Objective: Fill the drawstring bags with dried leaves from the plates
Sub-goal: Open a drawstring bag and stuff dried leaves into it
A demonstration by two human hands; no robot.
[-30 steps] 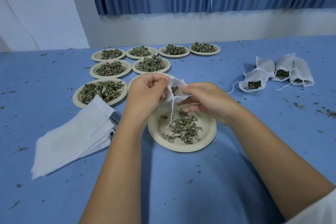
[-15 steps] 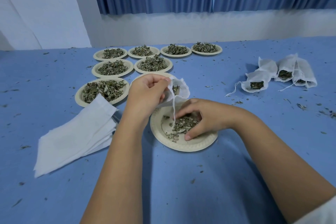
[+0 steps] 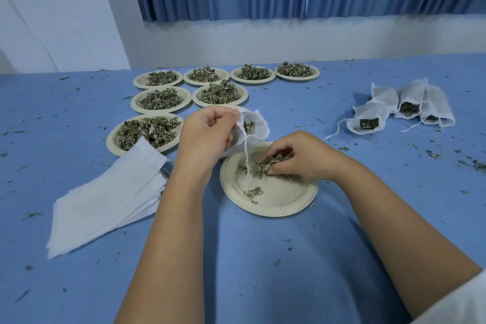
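Observation:
A white drawstring bag (image 3: pixel 256 123) with some leaves inside is held open by my left hand (image 3: pixel 207 133), which pinches its rim just above the near paper plate (image 3: pixel 278 200); the bag's string dangles onto the plate. My right hand (image 3: pixel 297 156) is down on that plate, fingers curled around a clump of dried leaves (image 3: pixel 265 164). A few leaf scraps (image 3: pixel 253 192) lie loose in the plate's middle.
Several plates heaped with dried leaves (image 3: pixel 157 98) stand behind and to the left. A stack of flat empty bags (image 3: pixel 110 197) lies at left. Filled bags (image 3: pixel 368 121) lie at right. Leaf crumbs dot the blue tabletop (image 3: pixel 263 258).
My right hand left the bag's mouth, dropped onto the near plate and gathered leaves into a clump. My left hand kept the bag open in the same place.

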